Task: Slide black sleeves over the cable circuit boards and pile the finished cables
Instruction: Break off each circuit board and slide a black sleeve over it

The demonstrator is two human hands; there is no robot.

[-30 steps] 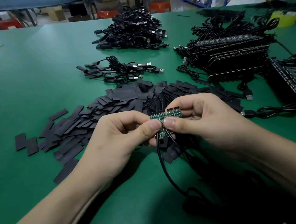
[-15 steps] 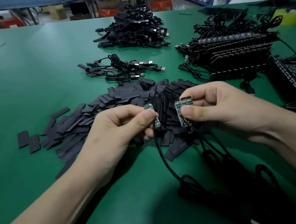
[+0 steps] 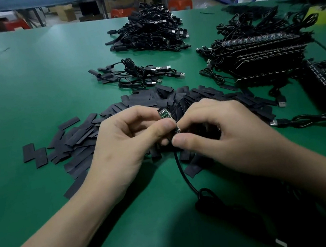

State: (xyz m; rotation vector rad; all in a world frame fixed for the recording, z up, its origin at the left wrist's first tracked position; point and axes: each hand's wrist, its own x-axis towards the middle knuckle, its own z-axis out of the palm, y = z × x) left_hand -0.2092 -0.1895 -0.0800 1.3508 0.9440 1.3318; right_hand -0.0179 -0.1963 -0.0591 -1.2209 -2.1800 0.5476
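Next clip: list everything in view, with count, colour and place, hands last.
table: one, green, under everything
sleeves: loose heap, too many to count, black, mid-table behind the hands
small cable pile: a few cables, black, beyond the sleeves
large cable pile: many cables, black, far centre
board panels: stacked with cables attached, dark, right side
loose cable: one, black, right of the hands
yellow object: one, far right, too unclear to identify
circuit board: one, green, between both hands
cable: one, black, hanging from the circuit board
left hand: pinches the circuit board's upper part
right hand: pinches its lower end
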